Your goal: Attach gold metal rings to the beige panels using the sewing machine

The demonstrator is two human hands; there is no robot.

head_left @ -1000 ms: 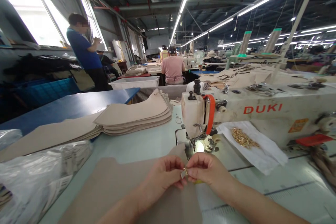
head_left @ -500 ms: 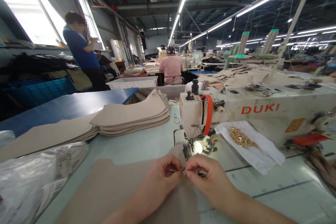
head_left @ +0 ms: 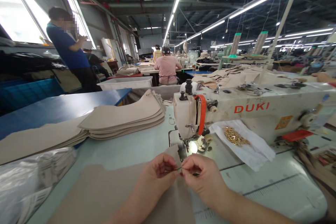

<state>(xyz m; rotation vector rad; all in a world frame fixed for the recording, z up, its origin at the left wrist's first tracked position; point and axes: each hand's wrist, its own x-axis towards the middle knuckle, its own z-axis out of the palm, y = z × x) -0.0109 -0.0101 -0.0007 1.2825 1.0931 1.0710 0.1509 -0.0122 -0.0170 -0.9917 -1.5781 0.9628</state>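
Note:
My left hand [head_left: 156,178] and my right hand [head_left: 202,178] meet fingertip to fingertip just in front of the sewing machine's needle area [head_left: 187,143]. Both are closed in a pinch around something small and thin, mostly hidden by the fingers. Under them a beige fabric panel [head_left: 105,189] lies on the pale table, its narrow upper end reaching toward the presser foot. Right of the needle, a white sheet [head_left: 256,154] bears a heap of small gold metal pieces [head_left: 235,136].
A stack of beige cut panels [head_left: 126,115] lies behind on the left. Clear plastic wrapping [head_left: 34,182] sits at the left edge. The machine's white arm [head_left: 246,108] spans the right side. Two people [head_left: 167,64] [head_left: 69,49] are farther off.
The whole view has turned slightly to the right, so things appear shifted left. My hands remain pinched together at the same place by the machine, with only slight finger movement.

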